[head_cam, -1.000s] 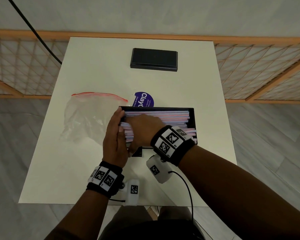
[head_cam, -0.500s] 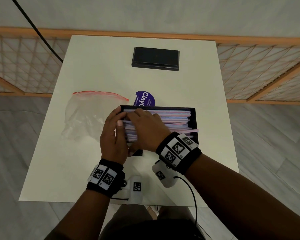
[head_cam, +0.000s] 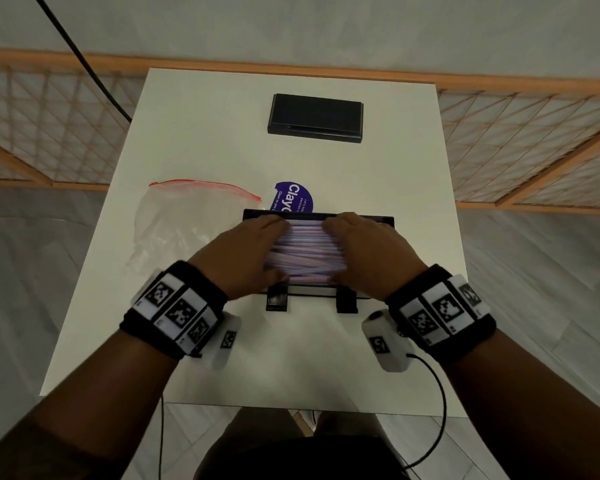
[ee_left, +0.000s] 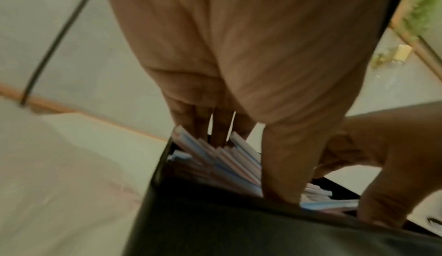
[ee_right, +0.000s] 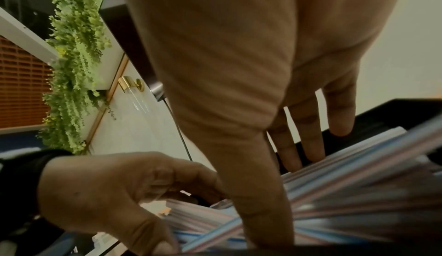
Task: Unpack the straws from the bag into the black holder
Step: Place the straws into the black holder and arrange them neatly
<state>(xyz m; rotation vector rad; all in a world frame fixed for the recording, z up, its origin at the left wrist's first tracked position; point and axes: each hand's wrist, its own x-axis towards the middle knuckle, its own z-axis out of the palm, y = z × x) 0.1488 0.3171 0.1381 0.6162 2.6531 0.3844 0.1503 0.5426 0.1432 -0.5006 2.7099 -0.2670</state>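
A pile of pink, blue and white straws [head_cam: 305, 252] lies lengthwise in the black holder [head_cam: 386, 220] on the white table. My left hand [head_cam: 253, 247] lies flat on the pile's left end, fingers straight, thumb at the near wall. My right hand [head_cam: 355, 247] lies flat on the right end in the same way. In the left wrist view the left hand [ee_left: 263, 74] points its fingers down onto the straws [ee_left: 222, 158]. The right wrist view shows the right hand [ee_right: 239, 74] pressing the straws [ee_right: 358, 175]. The clear bag [head_cam: 187, 226] with a red zip lies limp to the holder's left.
A flat black lid [head_cam: 316, 117] lies at the far middle of the table [head_cam: 194, 341]. A purple round sticker [head_cam: 295, 199] shows just behind the holder. Wooden lattice screens stand behind the table on both sides. Cables hang off the near edge.
My right hand has slid from the left end of the straws to the right end. My left hand has moved from the holder's left wall onto the pile.
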